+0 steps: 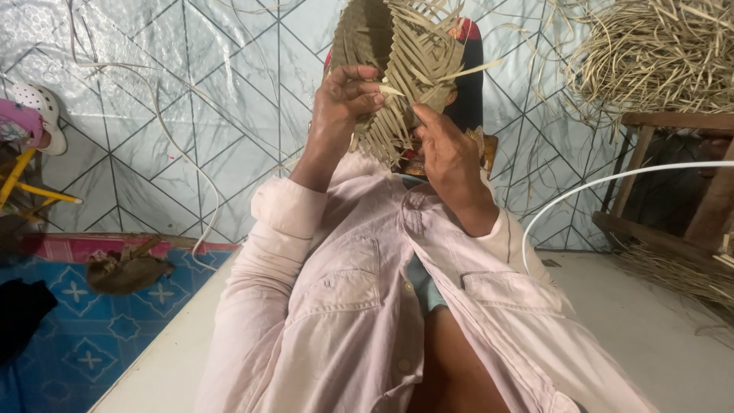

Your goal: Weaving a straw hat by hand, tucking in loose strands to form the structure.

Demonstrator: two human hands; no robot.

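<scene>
A half-woven panel of flat, dry tan palm-leaf strips [405, 69] is held up before the chest, its long axis upright. The left hand [348, 99], the nearer one, pinches a loose strip at the panel's edge. The right hand [447, 157] grasps the lower edge. A pile of loose dried strips [657, 53] lies well apart on a wooden bench [673, 122].

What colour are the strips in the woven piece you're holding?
Dull tan-olive, dried palm-like strips, seen best in the head view.
</scene>
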